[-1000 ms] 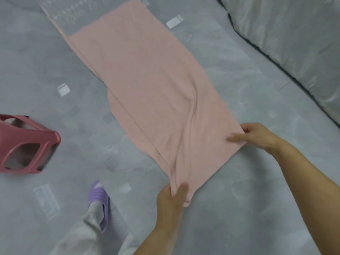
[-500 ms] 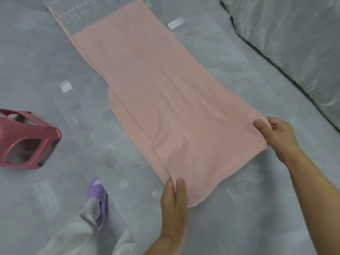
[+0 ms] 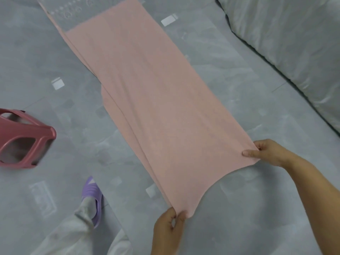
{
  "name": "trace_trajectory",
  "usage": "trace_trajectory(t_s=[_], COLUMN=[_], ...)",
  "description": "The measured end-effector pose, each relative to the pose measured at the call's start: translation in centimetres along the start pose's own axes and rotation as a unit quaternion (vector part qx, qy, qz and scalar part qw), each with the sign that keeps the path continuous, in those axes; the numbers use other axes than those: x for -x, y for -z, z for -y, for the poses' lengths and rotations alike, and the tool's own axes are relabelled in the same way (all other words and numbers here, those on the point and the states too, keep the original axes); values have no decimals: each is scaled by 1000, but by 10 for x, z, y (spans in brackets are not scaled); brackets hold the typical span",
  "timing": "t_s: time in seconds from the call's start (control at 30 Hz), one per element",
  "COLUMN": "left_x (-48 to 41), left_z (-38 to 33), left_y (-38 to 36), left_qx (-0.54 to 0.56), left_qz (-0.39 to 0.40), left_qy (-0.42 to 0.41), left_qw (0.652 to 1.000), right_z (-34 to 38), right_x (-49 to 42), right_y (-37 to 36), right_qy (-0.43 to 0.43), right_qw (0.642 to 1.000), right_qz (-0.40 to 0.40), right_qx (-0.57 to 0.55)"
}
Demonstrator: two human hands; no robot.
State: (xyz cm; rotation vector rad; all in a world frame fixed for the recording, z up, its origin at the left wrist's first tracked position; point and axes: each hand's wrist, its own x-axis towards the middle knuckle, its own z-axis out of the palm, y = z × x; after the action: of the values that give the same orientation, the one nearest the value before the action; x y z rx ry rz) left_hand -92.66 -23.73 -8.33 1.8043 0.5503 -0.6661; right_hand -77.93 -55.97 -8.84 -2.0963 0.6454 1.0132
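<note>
Long pink folded fabric cloth (image 3: 152, 100) lies flat on the grey marble-pattern floor (image 3: 248, 208), running diagonally from top left to bottom right. The near short edge is pulled taut between both hands and curves inward in the middle.

Left hand (image 3: 168, 230): thumb and fingers pinch the near-left corner of the cloth, at the layered fold edge.

Right hand (image 3: 266, 152): pinches the near-right corner, index finger lying on top of the fabric, other fingers curled beside the edge.

Layer edges are stacked along the cloth's left long side. The far end overlaps a translucent dotted-pattern plastic strip (image 3: 62, 10).

Dark-pink plastic stool (image 3: 24, 138) lies on its side, well apart to the left. Purple rubber slipper (image 3: 93, 195) on a foot in light-grey trousers (image 3: 73, 230), near the left hand. Grey quilted bedding (image 3: 294, 43) at top right, clear of the cloth.
</note>
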Motion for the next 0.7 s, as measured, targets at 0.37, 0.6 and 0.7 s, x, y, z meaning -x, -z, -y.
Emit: trace_trajectory(t_s=[0.37, 0.6, 0.7], left_x=[-28, -38, -15], left_z=[-1, 2, 7], left_y=[6, -4, 0], left_qx=[-49, -134, -150], left_qz=[18, 26, -15], left_qy=[9, -15, -55], left_qw=[999, 990, 987], right_z=[-2, -11, -15], right_x=[-8, -6, 2], right_y=[-25, -32, -20], right_qy=[74, 103, 113], right_qw=[989, 991, 983], right_qz=[-106, -82, -119], right_qx=[76, 38, 79])
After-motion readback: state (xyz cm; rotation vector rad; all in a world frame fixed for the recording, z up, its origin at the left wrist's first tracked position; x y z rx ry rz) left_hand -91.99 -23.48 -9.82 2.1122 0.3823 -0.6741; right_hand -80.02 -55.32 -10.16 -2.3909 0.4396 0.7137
